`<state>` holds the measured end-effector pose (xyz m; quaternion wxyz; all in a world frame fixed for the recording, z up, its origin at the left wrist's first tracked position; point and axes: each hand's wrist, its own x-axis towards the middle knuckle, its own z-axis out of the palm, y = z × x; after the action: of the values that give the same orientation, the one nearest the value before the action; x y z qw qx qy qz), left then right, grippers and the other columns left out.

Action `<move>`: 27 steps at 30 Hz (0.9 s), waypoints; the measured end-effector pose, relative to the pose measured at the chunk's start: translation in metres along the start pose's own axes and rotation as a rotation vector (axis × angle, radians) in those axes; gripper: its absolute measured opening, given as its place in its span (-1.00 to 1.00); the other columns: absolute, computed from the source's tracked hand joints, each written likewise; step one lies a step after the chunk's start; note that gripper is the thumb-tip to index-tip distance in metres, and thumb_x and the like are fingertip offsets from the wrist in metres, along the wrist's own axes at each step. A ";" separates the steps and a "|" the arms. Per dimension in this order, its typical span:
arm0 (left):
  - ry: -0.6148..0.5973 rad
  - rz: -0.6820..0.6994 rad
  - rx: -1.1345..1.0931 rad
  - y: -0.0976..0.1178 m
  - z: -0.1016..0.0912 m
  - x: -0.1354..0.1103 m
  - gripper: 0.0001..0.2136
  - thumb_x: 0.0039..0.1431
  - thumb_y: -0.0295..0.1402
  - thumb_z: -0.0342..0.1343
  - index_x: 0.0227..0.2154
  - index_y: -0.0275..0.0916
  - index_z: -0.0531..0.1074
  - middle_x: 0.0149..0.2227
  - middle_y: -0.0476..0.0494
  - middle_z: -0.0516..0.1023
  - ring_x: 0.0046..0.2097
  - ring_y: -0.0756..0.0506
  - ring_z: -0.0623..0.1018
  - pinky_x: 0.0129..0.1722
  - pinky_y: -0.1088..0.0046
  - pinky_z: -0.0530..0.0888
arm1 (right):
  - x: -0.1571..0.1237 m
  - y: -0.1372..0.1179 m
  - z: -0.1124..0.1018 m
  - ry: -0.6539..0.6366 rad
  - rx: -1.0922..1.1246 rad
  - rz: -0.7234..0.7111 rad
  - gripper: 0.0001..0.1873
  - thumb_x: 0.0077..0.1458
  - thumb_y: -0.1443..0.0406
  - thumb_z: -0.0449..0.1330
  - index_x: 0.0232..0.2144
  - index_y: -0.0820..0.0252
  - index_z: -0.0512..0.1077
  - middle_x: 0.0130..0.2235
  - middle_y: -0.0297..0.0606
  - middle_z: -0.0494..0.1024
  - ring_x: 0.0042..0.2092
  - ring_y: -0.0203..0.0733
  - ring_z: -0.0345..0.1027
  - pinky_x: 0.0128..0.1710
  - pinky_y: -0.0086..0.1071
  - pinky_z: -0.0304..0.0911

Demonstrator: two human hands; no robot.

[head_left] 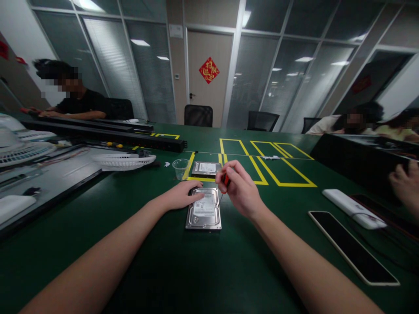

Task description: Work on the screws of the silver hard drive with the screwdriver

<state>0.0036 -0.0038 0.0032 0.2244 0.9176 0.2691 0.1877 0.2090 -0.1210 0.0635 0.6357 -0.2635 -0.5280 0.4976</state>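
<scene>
A silver hard drive (204, 218) with a white label lies flat on the green table in front of me. My left hand (181, 195) holds its far left corner, the thumb on the label and the fingers over the far edge. In my right hand (240, 187) is a screwdriver (225, 182) with a red and black handle. Its thin shaft slants down to the drive's right edge; I cannot make out what the tip touches. Just beyond lies a second hard drive (206, 168), with a clear plastic cup (181, 169) to its left.
Yellow tape outlines (281, 185) mark the table. A phone (353, 246) and a white power strip (353, 208) lie at right, near another person's hand (406, 185). White fan grilles (124, 160) and a long black bar (131, 137) occupy the left. People sit on both sides.
</scene>
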 end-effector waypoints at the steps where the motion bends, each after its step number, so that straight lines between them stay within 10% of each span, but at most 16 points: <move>1: 0.016 0.005 -0.001 0.000 -0.001 0.000 -0.69 0.38 -0.08 0.08 0.01 -0.13 0.50 0.08 -0.17 0.58 0.07 -0.24 0.54 0.10 0.21 0.42 | 0.001 0.000 0.000 -0.008 0.005 -0.007 -0.80 0.33 0.11 0.14 -0.26 0.08 0.39 -0.38 -0.31 0.52 -0.45 -0.25 0.19 -0.40 -0.31 0.04; 10: 0.406 -0.144 0.088 -0.011 -0.027 -0.001 -0.78 0.34 -0.21 0.06 -0.16 -0.22 0.51 -0.26 -0.12 0.57 -0.27 -0.13 0.52 -0.25 0.34 0.42 | 0.000 -0.002 -0.001 0.024 -0.010 -0.003 -0.80 0.32 0.18 0.14 -0.33 0.13 0.42 -0.35 -0.25 0.53 -0.38 -0.22 0.31 -0.36 -0.31 0.15; 19: 0.230 -0.207 0.197 -0.022 -0.039 -0.007 -0.78 0.24 -0.22 0.07 -0.34 -0.19 0.56 -0.48 -0.05 0.51 -0.43 -0.08 0.47 -0.41 0.38 0.31 | 0.001 0.000 -0.001 0.035 0.008 -0.007 -0.87 0.29 0.18 0.20 -0.24 0.06 0.33 -0.34 -0.33 0.56 -0.44 -0.26 0.23 -0.41 -0.34 0.09; 27: 0.077 -0.287 0.279 -0.023 -0.024 -0.003 -0.68 0.27 -0.18 0.08 -0.03 -0.15 0.60 -0.32 -0.18 0.64 -0.33 -0.25 0.60 -0.35 0.29 0.42 | 0.003 0.000 -0.002 0.033 0.004 -0.030 -0.67 0.35 0.12 0.05 -0.25 0.14 0.54 -0.39 -0.26 0.48 -0.43 -0.22 0.20 -0.40 -0.30 0.12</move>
<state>-0.0196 0.0188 0.0109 0.1092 0.8841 0.4290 0.1495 0.2108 -0.1183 0.0643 0.6522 -0.2626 -0.5204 0.4846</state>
